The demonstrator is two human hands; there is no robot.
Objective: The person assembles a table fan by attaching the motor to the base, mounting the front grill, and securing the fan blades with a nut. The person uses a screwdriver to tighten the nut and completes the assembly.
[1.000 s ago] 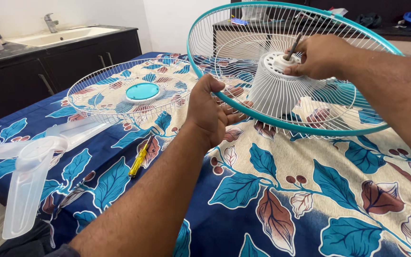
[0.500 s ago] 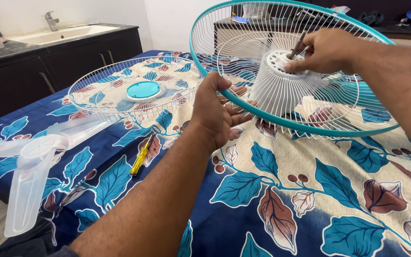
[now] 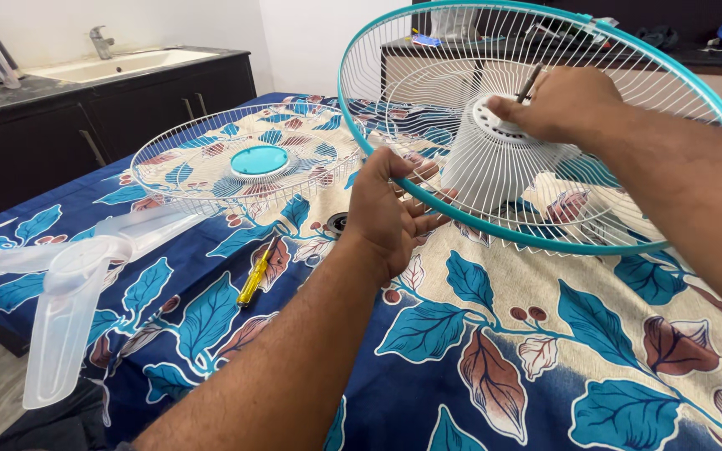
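On the leaf-print cloth: my left hand grips the teal rear fan guard.
Right hand: holds a screwdriver at the motor housing.
Already off: front grille, blade.

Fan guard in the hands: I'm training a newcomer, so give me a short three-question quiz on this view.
1. True or false: the left hand grips the teal rim of the rear fan guard.
2. What lies flat beside it? A) front guard B) a motor
3. Which part hangs over the table edge?

Key: 1 true; 2 A; 3 the clear fan blade. The right hand rests on the white hub.
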